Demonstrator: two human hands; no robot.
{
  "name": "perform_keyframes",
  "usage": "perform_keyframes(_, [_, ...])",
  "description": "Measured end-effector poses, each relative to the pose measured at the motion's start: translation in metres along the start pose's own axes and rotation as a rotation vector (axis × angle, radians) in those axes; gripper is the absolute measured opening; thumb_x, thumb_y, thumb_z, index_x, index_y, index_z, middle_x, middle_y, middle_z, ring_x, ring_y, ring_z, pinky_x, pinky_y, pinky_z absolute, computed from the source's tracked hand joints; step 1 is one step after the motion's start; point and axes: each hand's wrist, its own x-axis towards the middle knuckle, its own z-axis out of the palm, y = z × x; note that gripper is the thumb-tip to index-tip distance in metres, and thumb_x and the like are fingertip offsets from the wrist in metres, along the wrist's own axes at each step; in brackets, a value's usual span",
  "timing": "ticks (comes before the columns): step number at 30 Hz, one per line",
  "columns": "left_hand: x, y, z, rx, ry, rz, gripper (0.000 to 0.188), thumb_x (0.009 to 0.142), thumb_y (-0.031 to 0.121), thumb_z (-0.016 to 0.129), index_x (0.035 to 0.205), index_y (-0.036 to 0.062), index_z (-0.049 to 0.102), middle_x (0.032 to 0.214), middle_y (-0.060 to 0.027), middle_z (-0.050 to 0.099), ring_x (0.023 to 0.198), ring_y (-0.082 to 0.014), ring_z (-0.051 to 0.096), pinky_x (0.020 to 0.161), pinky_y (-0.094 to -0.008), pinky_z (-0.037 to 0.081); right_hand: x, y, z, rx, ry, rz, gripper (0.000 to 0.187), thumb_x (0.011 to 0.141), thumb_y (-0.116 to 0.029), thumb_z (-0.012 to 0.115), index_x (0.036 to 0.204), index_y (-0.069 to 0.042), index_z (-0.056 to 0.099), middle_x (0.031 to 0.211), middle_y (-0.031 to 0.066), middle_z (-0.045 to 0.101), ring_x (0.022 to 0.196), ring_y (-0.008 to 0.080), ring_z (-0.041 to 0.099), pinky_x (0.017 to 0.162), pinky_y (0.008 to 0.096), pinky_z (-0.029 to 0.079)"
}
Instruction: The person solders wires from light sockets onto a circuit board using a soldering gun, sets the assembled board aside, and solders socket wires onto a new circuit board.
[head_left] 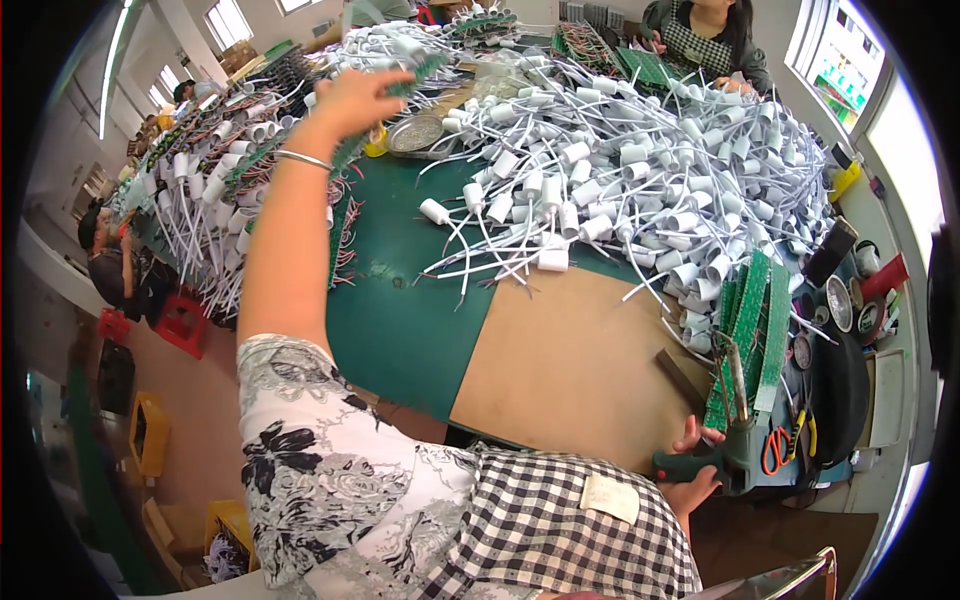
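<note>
My left arm, with a bracelet at the wrist, stretches to the far left of the table. My left hand is open, fingers spread, beside a blurred green circuit board strip; I cannot tell whether they touch. Below that hand lies a round metal dish. Near the table's right front edge, my right hand is closed round the dark green handle of a soldering gun, its metal barrel pointing up. Several green circuit board strips lie just beyond it. A brown board covers the table in front of me.
A big heap of white lamp holders with wires fills the table's far right. More holders and boards are piled left. Orange-handled scissors and yellow-handled pliers lie at right. A co-worker sits across the table.
</note>
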Motion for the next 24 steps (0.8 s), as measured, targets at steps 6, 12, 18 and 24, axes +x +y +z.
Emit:
perform_keyframes(6, [-0.013,-0.039,0.150,0.327,-0.184,0.040,0.049,0.077,0.033,0.068,0.123,0.0335,0.052,0.103,-0.0079,0.061,0.109,-0.0247,0.050,0.099,-0.0508,0.023,0.000,-0.006,0.008,-0.071,0.032,0.022,0.064,0.086,-0.049,0.055,0.122,0.002,0.039,0.112,0.0114,0.047,0.079,0.0193,0.057,0.103,0.0479,0.035])
perform_keyframes(12, [-0.036,-0.049,0.183,0.274,0.190,0.170,0.040,0.076,0.027,0.069,0.114,0.0215,0.059,0.091,-0.0077,0.060,0.102,-0.0259,0.051,0.092,-0.0473,0.033,-0.002,-0.015,0.012,-0.082,0.025,0.029,0.064,0.085,-0.049,0.055,0.122,0.001,0.039,0.112,0.0113,0.047,0.077,0.0192,0.056,0.102,0.0476,0.036])
perform_keyframes(18, [-0.042,0.019,0.244,-0.720,0.428,-0.050,0.048,0.082,0.038,0.062,0.115,0.0042,0.057,0.096,-0.0146,0.063,0.084,-0.0293,0.060,0.076,-0.0371,0.046,0.008,-0.019,0.021,-0.080,0.036,0.062,0.067,0.083,-0.052,0.057,0.121,-0.001,0.039,0.109,0.0080,0.048,0.070,0.0148,0.053,0.104,0.0510,0.033])
perform_keyframes(24, [-0.021,0.094,0.234,-0.498,0.203,0.013,0.068,0.075,0.053,0.062,0.125,0.0093,0.051,0.115,-0.0185,0.059,0.102,-0.0321,0.058,0.085,-0.0418,0.043,0.014,-0.036,0.025,-0.049,0.133,0.018,0.064,0.085,-0.055,0.051,0.118,-0.001,0.038,0.104,0.0074,0.049,0.070,0.0141,0.053,0.104,0.0523,0.032])
